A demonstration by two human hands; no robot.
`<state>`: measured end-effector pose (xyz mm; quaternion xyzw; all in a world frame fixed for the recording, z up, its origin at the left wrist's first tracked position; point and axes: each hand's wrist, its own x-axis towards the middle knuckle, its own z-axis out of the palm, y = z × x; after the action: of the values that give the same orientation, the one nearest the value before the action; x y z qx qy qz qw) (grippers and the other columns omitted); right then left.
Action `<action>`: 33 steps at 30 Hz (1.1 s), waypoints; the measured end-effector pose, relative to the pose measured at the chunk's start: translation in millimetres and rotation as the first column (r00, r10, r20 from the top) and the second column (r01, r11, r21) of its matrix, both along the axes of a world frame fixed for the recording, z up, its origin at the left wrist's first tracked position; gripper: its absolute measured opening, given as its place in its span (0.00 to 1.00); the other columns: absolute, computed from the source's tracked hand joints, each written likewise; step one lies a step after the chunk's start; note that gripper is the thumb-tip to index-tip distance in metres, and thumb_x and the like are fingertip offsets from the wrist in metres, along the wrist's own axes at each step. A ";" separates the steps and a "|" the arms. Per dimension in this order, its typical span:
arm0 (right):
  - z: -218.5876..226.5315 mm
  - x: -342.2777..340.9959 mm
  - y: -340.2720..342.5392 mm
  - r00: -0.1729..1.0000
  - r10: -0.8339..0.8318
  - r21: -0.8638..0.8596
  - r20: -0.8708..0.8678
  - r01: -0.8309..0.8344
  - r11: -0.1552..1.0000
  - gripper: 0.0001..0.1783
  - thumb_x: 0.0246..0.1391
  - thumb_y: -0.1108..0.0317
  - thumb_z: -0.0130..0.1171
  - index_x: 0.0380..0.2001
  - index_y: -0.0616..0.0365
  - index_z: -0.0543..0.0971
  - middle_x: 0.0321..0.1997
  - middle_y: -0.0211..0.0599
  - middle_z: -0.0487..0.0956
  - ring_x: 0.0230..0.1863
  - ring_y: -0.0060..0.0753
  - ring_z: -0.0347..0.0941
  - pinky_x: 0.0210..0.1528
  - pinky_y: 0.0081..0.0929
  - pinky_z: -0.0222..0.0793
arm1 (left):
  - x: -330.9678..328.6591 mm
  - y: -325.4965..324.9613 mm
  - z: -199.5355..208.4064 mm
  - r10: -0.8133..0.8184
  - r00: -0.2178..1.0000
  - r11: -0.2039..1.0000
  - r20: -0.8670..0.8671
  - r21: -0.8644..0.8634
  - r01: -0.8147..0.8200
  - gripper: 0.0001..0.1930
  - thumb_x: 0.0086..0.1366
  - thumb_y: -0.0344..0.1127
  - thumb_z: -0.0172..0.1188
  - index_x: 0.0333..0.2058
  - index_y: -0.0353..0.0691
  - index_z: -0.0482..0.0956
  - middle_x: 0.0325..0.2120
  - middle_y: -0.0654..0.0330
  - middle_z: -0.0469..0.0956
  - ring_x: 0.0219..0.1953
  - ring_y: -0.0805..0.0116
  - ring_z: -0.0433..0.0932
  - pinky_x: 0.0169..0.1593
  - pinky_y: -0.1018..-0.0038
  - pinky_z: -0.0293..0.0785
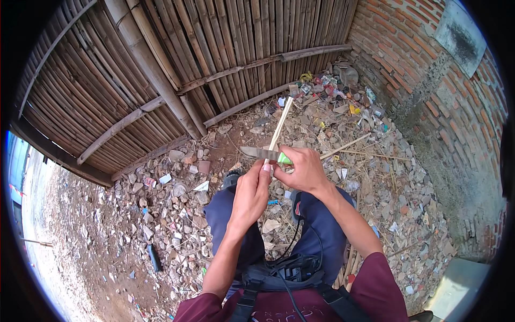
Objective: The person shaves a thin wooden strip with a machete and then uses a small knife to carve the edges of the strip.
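Observation:
My left hand (249,193) is closed around the near end of a pale, split bamboo strip (279,126). The strip slants up and away, and its far end looks divided into thin lengths. In my right hand (304,170) is a knife, gripped by its bright green handle (284,159). The knife's blade (259,153) points left and lies across the strip, just beyond my left fingertips. My two hands are close together above my bent knees, and the right fingers hide part of the handle.
A bamboo-slat wall (236,43) stands ahead, meeting a brick wall (424,80) on the right. Stony rubble (177,214) and litter (327,86) cover the ground. A thin stick (346,146) lies right of my hands. Black cables (292,241) hang over my lap.

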<state>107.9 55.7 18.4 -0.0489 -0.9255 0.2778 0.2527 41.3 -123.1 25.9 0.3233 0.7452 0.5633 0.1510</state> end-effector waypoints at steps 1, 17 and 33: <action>-3.4 -1.0 0.5 0.999 -0.034 -0.008 -0.001 0.034 0.999 0.13 0.52 0.58 0.67 0.29 0.57 0.80 0.26 0.47 0.82 0.29 0.59 0.81 0.32 0.52 0.74 | 2.0 0.7 3.7 -0.006 1.000 1.000 0.004 -0.029 0.006 0.17 0.83 0.38 0.48 0.52 0.28 0.78 0.22 0.49 0.75 0.23 0.59 0.75 0.32 0.61 0.71; 8.3 -32.9 -6.7 0.998 -0.065 -0.016 -0.019 0.065 0.998 0.15 0.60 0.59 0.61 0.28 0.58 0.87 0.23 0.58 0.81 0.28 0.64 0.81 0.33 0.56 0.76 | 5.4 5.0 21.9 0.144 0.971 0.987 -0.189 -0.038 -0.154 0.11 0.83 0.36 0.50 0.45 0.32 0.70 0.19 0.54 0.76 0.20 0.58 0.77 0.27 0.61 0.71; 2.8 -36.5 -1.9 0.987 -0.067 0.015 -0.146 0.070 0.997 0.22 0.69 0.57 0.57 0.23 0.56 0.86 0.17 0.52 0.79 0.22 0.58 0.80 0.27 0.52 0.75 | 2.3 -1.8 31.9 0.038 0.989 0.995 -0.143 -0.082 -0.050 0.11 0.80 0.30 0.49 0.54 0.32 0.73 0.24 0.41 0.78 0.29 0.36 0.80 0.36 0.50 0.72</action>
<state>71.4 53.8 21.1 -0.0579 -0.9052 0.2623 0.3294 43.6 -124.9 57.7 0.3391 0.7845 0.5097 0.0991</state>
